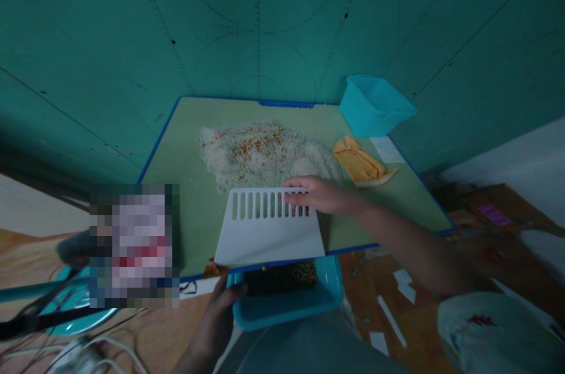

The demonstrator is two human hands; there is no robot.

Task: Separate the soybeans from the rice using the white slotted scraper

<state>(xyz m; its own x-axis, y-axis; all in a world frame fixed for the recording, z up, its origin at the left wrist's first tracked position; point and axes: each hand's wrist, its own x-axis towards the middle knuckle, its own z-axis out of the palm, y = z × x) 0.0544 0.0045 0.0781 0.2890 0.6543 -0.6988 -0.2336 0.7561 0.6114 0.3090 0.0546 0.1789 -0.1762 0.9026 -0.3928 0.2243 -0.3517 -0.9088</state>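
Observation:
My right hand (304,193) grips the slotted far edge of a white plastic board (269,239), fingers around the bars at its right end. The board lies at the table's near edge. Beyond it spreads a pile of white rice-like grains (212,153) with round tan beans (260,142) scattered on top. Below the near edge is a turquoise basin (289,307), with dark and tan bean-like pieces (282,278) inside. My left hand (219,309) is closed on the basin's left rim, its thumb over the edge.
A turquoise bin (375,106) stands at the table's far right corner. Near it are a crumpled orange cloth (362,163) and a white paper (387,150). The pale green table (189,209) has a blue edge. Cables (115,347) and paper scraps (392,320) lie on the floor.

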